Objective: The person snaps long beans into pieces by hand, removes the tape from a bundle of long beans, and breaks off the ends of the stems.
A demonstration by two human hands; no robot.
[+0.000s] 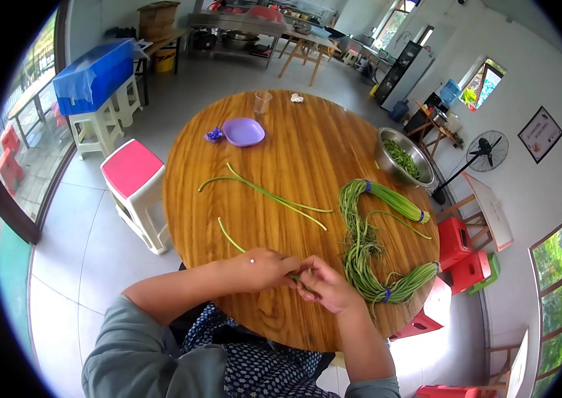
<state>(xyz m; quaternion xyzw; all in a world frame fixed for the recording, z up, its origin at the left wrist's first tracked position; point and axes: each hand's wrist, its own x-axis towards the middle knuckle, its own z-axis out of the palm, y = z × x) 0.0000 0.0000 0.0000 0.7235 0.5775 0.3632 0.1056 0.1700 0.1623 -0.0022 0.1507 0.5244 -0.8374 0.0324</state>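
My left hand (pixel 264 268) and my right hand (pixel 327 285) meet above the near edge of the round wooden table (pixel 281 318). Fingers of both hands pinch a green stem, a garlic scape by its look (pixel 230 235); its long end sticks out beyond my left hand, and most of the rest is hidden by the fingers. Farther up the table lie a few loose garlic scapes (pixel 274 197). Right of my hands rests a large curved pile of garlic scapes (pixel 364 255), tied with purple bands, its thin ends tangled in the middle.
A steel bowl (pixel 379 149) with short green pieces stands at the table's right edge. Toward the back are a purple basin (pixel 244 142), purple bands (pixel 214 135), a clear cup (pixel 263 107) and crumpled tissue (pixel 297 98). A pink-topped stool (pixel 133 166) is at left.
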